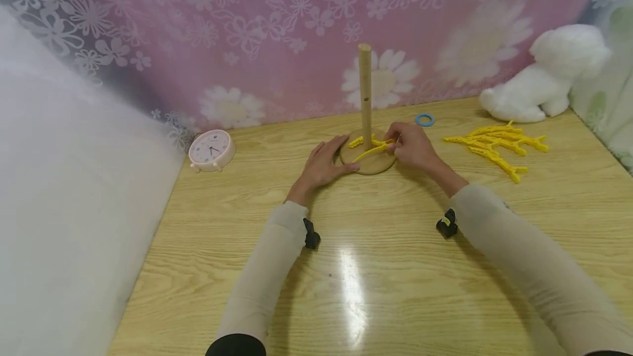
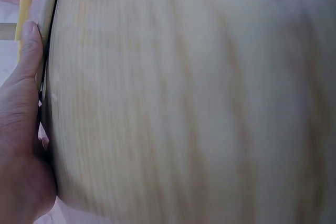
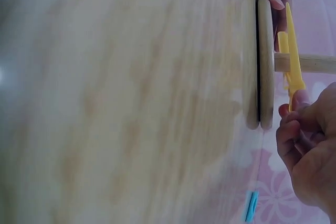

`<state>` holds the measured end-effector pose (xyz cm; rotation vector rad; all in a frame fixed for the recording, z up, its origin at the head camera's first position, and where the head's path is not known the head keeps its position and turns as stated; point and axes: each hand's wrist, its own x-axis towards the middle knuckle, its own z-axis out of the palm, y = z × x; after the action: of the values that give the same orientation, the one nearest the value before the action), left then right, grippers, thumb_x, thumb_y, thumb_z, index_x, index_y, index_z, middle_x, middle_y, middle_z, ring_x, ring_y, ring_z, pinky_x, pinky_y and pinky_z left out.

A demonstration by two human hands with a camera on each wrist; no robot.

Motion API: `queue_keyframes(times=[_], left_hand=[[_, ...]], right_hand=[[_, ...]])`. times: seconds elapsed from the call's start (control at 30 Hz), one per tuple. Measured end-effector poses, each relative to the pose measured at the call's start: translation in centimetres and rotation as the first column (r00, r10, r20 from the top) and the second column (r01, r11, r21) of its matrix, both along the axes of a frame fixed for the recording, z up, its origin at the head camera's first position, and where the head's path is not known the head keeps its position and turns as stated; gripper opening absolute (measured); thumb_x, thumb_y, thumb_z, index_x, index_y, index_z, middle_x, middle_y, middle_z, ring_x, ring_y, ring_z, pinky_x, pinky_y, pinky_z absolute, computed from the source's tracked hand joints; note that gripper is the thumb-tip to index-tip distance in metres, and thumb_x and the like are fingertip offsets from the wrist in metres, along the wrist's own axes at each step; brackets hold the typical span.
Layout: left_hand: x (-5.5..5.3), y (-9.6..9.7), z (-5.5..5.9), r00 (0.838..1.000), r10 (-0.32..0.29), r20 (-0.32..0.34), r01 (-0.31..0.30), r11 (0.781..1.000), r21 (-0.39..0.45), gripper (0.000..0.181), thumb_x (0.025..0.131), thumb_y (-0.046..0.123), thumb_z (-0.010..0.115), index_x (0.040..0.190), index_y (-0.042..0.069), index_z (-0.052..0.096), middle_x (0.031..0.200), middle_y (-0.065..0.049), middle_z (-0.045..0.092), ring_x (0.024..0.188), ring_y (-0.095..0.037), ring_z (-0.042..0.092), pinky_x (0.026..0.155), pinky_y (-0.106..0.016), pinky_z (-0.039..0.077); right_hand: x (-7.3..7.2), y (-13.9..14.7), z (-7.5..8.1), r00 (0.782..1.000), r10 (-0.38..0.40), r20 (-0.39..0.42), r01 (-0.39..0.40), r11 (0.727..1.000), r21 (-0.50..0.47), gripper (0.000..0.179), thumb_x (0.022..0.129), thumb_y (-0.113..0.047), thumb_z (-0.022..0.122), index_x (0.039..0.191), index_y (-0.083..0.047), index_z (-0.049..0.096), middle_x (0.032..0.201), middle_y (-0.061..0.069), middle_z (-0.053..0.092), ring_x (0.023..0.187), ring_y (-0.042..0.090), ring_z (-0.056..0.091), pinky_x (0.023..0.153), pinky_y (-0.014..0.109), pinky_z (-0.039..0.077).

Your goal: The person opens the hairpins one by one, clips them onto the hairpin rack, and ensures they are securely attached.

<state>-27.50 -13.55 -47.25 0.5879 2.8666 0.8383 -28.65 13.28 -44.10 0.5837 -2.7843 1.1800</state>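
My right hand (image 1: pixel 414 148) pinches a long, tapered yellow plastic clip (image 1: pixel 372 152) between thumb and fingers. The clip's narrow end points left, past the front of an upright wooden post (image 1: pixel 365 87) with a small hole. That post stands on a round wooden base (image 1: pixel 372 168). A second yellow clip (image 1: pixel 354 142) lies across the base behind the held one. At the base's left edge rests my left hand (image 1: pixel 322 166), fingers extended around the far side and thumb along the front. In the left wrist view, the thumb (image 2: pixel 31 51) lies straight against the base's edge.
Several yellow clips with forked ends (image 1: pixel 499 142) are piled to the right. A blue ring (image 1: pixel 424 120) lies behind my right hand. At the back right sits a white plush dog (image 1: pixel 549 76); a pink alarm clock (image 1: pixel 211 150) stands on the left, near the wall.
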Motion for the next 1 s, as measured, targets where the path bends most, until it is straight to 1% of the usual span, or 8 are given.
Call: queue_keyframes(times=[0.17, 0.43, 0.53, 0.7, 0.77, 0.83, 1.0], left_hand=[[0.1, 0.1, 0.1, 1.000, 0.003, -0.010, -0.003, 1.000, -0.015, 0.093, 0.094, 0.065, 0.066, 0.167, 0.026, 0.024, 0.171, 0.004, 0.027, 0.158, -0.011, 0.021, 0.130, -0.034, 0.002], [0.2, 0.2, 0.3, 1.000, -0.005, -0.006, 0.005, 1.000, -0.002, 0.092, 0.095, 0.064, 0.065, 0.168, 0.026, 0.023, 0.171, 0.003, 0.027, 0.158, -0.012, 0.020, 0.130, -0.034, 0.002], [0.2, 0.2, 0.2, 1.000, -0.007, -0.004, 0.007, 1.000, -0.009, 0.092, 0.096, 0.066, 0.064, 0.168, 0.027, 0.022, 0.172, 0.004, 0.026, 0.158, -0.012, 0.020, 0.130, -0.034, 0.001], [0.1, 0.1, 0.0, 1.000, 0.006, -0.003, -0.006, 1.000, -0.024, 0.093, 0.095, 0.068, 0.062, 0.168, 0.030, 0.020, 0.172, 0.004, 0.024, 0.158, -0.012, 0.019, 0.129, -0.031, -0.001], [0.1, 0.0, 0.0, 1.000, 0.007, -0.003, -0.007, 1.000, -0.023, 0.093, 0.095, 0.068, 0.062, 0.168, 0.029, 0.020, 0.172, 0.004, 0.024, 0.158, -0.012, 0.020, 0.129, -0.031, -0.001], [0.1, 0.0, 0.0, 1.000, 0.007, 0.000, -0.007, 1.000, -0.016, 0.093, 0.095, 0.068, 0.063, 0.168, 0.029, 0.020, 0.172, 0.004, 0.025, 0.158, -0.013, 0.021, 0.129, -0.032, -0.001], [0.2, 0.2, -0.2, 1.000, 0.009, 0.009, -0.009, 1.000, -0.005, 0.094, 0.094, 0.068, 0.064, 0.168, 0.028, 0.021, 0.172, 0.003, 0.026, 0.158, -0.015, 0.022, 0.130, -0.032, 0.000]], right_hand=[[0.1, 0.0, 0.0, 1.000, 0.021, -0.002, -0.021, 1.000, 0.008, 0.011, 0.093, 0.009, 0.067, 0.101, 0.001, 0.070, 0.094, 0.019, 0.067, 0.068, 0.026, 0.054, 0.061, 0.035, 0.046], [0.1, 0.3, 0.0, 0.999, 0.027, 0.019, -0.027, 1.000, 0.003, 0.014, 0.094, 0.010, 0.065, 0.104, 0.002, 0.069, 0.099, 0.020, 0.066, 0.066, 0.024, 0.053, 0.061, 0.033, 0.046], [0.2, 0.3, -0.1, 0.999, 0.033, 0.028, -0.034, 0.999, 0.016, 0.015, 0.094, 0.009, 0.065, 0.107, 0.002, 0.069, 0.104, 0.021, 0.066, 0.066, 0.024, 0.054, 0.062, 0.034, 0.047], [0.3, 0.2, 0.0, 0.998, 0.036, 0.053, -0.038, 0.999, 0.031, 0.019, 0.098, 0.004, 0.066, 0.116, 0.001, 0.069, 0.117, 0.022, 0.066, 0.071, 0.024, 0.056, 0.068, 0.037, 0.048], [0.5, 0.3, 0.1, 0.997, 0.032, 0.070, -0.033, 0.999, 0.015, 0.020, 0.099, 0.002, 0.066, 0.119, 0.000, 0.069, 0.121, 0.024, 0.066, 0.073, 0.024, 0.057, 0.067, 0.035, 0.047], [0.6, 0.4, 0.1, 0.994, 0.030, 0.105, -0.028, 0.999, -0.023, 0.022, 0.100, 0.000, 0.067, 0.122, -0.001, 0.069, 0.124, 0.023, 0.066, 0.070, 0.024, 0.059, 0.062, 0.032, 0.047], [0.9, 1.0, -0.1, 0.977, 0.080, 0.200, -0.059, 0.992, -0.108, 0.031, 0.102, -0.002, 0.065, 0.133, 0.001, 0.062, 0.132, 0.024, 0.060, 0.065, 0.026, 0.067, 0.051, 0.029, 0.052]])
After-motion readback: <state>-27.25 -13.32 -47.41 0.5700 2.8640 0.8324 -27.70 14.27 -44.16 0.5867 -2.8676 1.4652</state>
